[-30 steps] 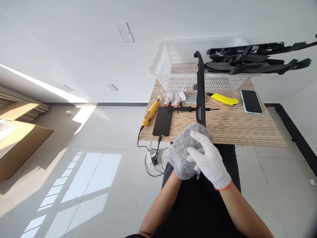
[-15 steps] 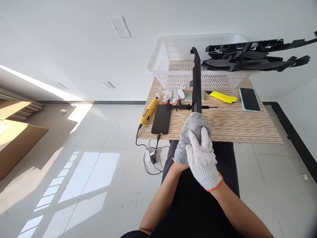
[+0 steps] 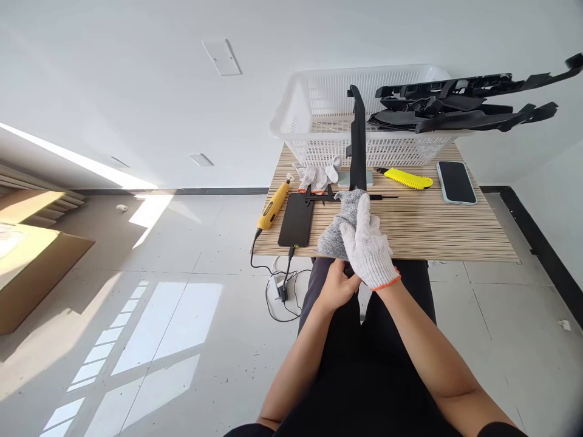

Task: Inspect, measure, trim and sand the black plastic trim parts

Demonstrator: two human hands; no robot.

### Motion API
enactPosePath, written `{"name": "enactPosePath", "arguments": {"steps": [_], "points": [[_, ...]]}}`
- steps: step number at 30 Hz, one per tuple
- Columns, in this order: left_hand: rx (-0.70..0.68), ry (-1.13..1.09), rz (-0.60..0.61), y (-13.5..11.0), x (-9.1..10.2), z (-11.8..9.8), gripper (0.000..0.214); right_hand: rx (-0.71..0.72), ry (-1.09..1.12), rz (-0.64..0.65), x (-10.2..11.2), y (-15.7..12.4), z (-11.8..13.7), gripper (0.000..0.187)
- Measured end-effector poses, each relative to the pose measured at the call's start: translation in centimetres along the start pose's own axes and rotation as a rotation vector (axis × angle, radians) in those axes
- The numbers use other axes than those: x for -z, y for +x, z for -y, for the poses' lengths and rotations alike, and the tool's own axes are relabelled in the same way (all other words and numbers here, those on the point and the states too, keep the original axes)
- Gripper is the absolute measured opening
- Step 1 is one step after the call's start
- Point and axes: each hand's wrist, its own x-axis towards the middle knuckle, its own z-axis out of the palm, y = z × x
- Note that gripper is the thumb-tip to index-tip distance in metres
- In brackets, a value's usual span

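A long black plastic trim strip (image 3: 358,142) points away from me over the table toward the basket. My left hand (image 3: 337,286), bare, is closed around its near end by the table's front edge. My right hand (image 3: 370,252), in a white knitted glove with an orange cuff, is wrapped over a grey cloth (image 3: 337,237) and presses it around the strip. The cloth hides part of the strip and some of my right fingers. Just beyond the cloth, a black caliper (image 3: 325,197) lies across the table, partly covered by the strip.
A white basket (image 3: 291,130) at the back holds several black plastic parts (image 3: 460,112) jutting right. On the table (image 3: 437,230) are a yellow rotary tool (image 3: 273,205), a black phone (image 3: 296,220), white gloves (image 3: 319,176), a yellow utility knife (image 3: 407,178) and another phone (image 3: 456,182).
My right hand and the grey cloth have slid forward along the strip, away from my body. My left hand, covered by the cloth before, now shows bare at the near end.
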Motion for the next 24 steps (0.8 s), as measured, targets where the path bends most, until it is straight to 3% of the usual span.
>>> {"name": "enactPosePath", "arguments": {"steps": [3,6,11,17,21,24], "points": [[0.019,-0.087,0.013,-0.2,-0.1,-0.6,0.027,-0.097,0.155,0.028,0.4,0.9,0.1,0.075],[-0.001,-0.197,0.075,-0.3,-0.3,-1.6,0.035,-0.192,0.259,0.026,0.9,1.7,-0.2,0.063],[-0.041,-0.247,0.085,-0.4,-0.4,-1.7,0.038,-0.119,0.318,-0.002,0.8,1.6,-1.3,0.049],[-0.017,-0.146,-0.001,-1.0,-0.1,0.1,0.032,-0.111,0.529,0.145,-0.1,-0.5,-1.9,0.082],[0.036,-0.155,-0.032,-1.1,-0.3,0.2,0.042,-0.137,0.677,0.069,-0.6,0.2,-1.8,0.055],[0.031,-0.152,-0.015,-0.9,-0.2,0.0,0.042,-0.155,0.802,0.015,-0.2,0.8,-2.1,0.045]]}}
